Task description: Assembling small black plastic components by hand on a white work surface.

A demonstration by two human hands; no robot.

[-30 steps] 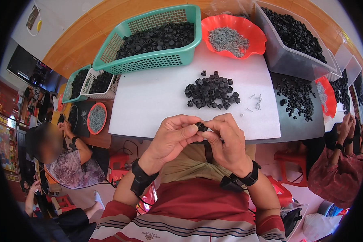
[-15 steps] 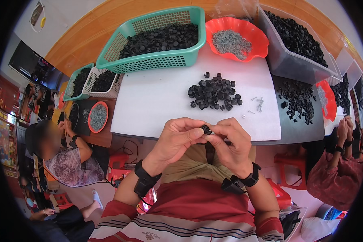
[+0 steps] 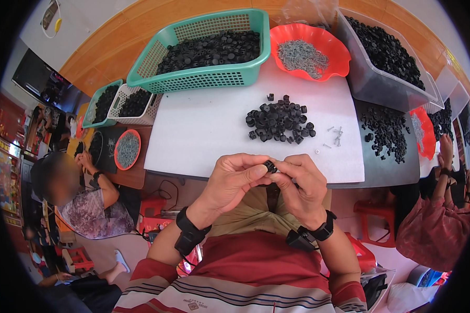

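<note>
Between my two hands, just off the near edge of the white table sheet, is a small black plastic part [image 3: 270, 166]. My left hand [image 3: 238, 179] pinches it between thumb and fingertips from the left. From the right, the thumb and forefinger of my right hand [image 3: 299, 183] close on the same part; whether a screw is also in those fingers is hidden. Beyond my hands a pile of similar black plastic parts [image 3: 280, 120] lies on the white sheet [image 3: 203, 135]. Several loose silver screws [image 3: 338, 136] and a small light nut-like piece [image 3: 317, 152] are to its right.
Across the back stand a green basket [image 3: 198, 79] of black parts, a red scalloped bowl [image 3: 340, 57] of screws and a grey bin [image 3: 386, 86] of black parts. More black pieces [image 3: 384, 130] lie at right. Co-workers sit at left [image 3: 96, 208] and right [image 3: 428, 224].
The black part has turned slightly in my fingers, and both hands stay pinched around it. At the right, the co-worker's hand has lifted toward the far side.
</note>
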